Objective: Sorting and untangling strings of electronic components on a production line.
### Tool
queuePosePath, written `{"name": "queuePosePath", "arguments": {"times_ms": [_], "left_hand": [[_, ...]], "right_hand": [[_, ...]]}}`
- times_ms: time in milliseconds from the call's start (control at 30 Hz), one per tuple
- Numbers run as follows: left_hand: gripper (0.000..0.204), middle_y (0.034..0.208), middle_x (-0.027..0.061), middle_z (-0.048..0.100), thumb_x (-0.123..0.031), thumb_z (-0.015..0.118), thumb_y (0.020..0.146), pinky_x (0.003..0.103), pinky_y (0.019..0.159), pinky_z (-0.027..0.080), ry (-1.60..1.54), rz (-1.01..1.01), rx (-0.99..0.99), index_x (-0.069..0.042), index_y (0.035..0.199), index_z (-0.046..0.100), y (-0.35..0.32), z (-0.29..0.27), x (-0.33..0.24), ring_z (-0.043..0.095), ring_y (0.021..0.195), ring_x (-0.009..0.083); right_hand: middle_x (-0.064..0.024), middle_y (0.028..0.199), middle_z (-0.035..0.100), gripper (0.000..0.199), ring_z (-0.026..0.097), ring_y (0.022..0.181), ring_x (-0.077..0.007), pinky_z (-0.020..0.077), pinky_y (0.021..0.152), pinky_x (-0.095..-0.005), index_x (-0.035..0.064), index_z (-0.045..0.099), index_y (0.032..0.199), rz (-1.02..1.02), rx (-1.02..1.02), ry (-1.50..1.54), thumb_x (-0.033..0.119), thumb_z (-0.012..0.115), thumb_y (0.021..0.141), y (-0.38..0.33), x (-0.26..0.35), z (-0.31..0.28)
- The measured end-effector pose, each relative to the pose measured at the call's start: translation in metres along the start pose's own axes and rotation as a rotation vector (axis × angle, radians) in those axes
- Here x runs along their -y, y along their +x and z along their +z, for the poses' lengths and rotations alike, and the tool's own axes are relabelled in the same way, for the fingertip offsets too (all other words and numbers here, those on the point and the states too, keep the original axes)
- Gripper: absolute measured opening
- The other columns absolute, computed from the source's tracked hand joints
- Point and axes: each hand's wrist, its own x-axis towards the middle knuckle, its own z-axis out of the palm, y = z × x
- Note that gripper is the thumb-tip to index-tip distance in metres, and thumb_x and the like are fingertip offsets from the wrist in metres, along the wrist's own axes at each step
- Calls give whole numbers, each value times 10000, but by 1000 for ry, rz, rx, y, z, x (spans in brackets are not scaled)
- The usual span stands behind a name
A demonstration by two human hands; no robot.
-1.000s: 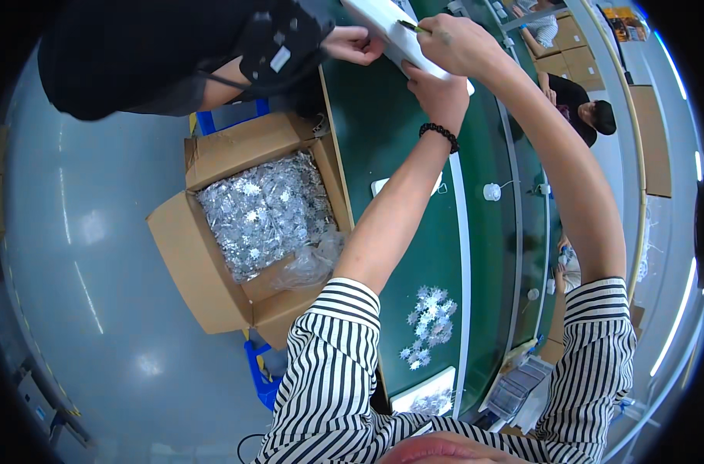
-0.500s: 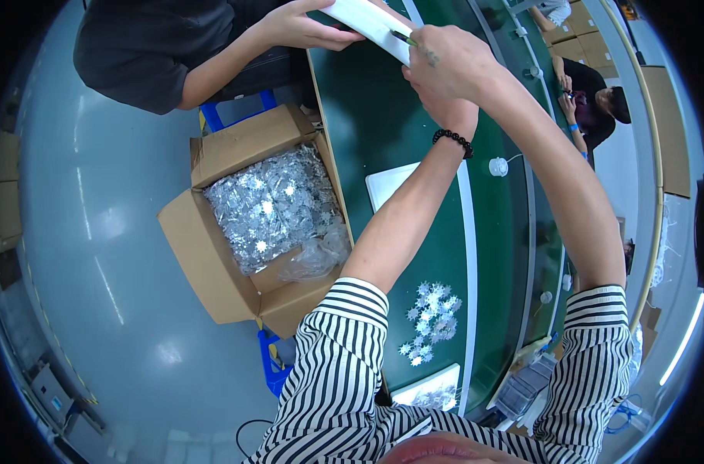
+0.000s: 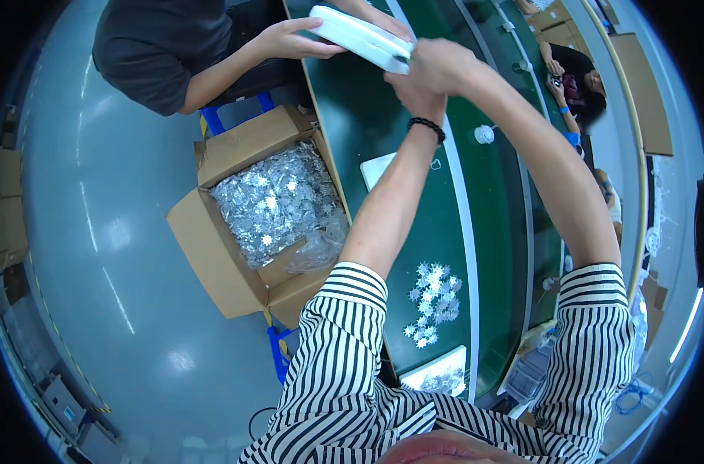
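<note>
Slab [image 3: 359, 37]: white, long, tilted, held up over the far part of the green bench [image 3: 438, 218], between two people. The left hand [image 3: 420, 94] meets its near end from below; fingers mostly masked, so cannot tell whether they are closed on it. The right hand [image 3: 443, 66], blurred, is curled around a slim tool [image 3: 403, 59], only its dark tip showing at that same end. Hands close together, right over left. A co-worker's hand [image 3: 296, 40] supports the far end; the co-worker's other hand [image 3: 386, 23] lies behind the slab.

Step in hand, as judged: tool work at the slab's near end, steadied from the other side. Next move calls for a firm hold on that end, fingers clear of the tip, and agreement with the co-worker on who bears the weight.

Containers. Carton [image 3: 216, 259]: beside the bench, flaps open, well filled with silver stars [image 3: 274, 193] that look wrapped in clear film; clear bag [image 3: 321, 246] crumpled in its near corner. White tray [image 3: 427, 370] at the bench's near end: silver pieces inside, count not readable. Loose stars [image 3: 435, 298] heaped just beyond it. Grey bin [image 3: 526, 377] to the right: contents unclear.
</note>
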Motion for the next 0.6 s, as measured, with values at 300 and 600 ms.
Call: {"name": "queuePosePath", "arguments": {"times_ms": [300, 600], "left_hand": [[754, 1256, 285, 601, -260, 740, 887, 474, 949, 537, 326, 216, 125, 78, 1416, 322, -23, -65, 30, 674, 1066, 441], [398, 1036, 136, 697, -235, 504, 1024, 294, 823, 534, 404, 56, 314, 37, 1278, 645, -130, -233, 11, 650, 900, 189]], "right_hand": [[-113, 862, 693, 385, 626, 653, -212, 503, 623, -341, 20, 621, 1318, -22, -170, 385, 260, 439, 1078, -98, -39, 22], [-60, 929, 658, 310, 573, 711, -147, 456, 643, -321, 45, 613, 1242, 408, 92, 1201, 225, 614, 989, -414, -69, 161]]}}
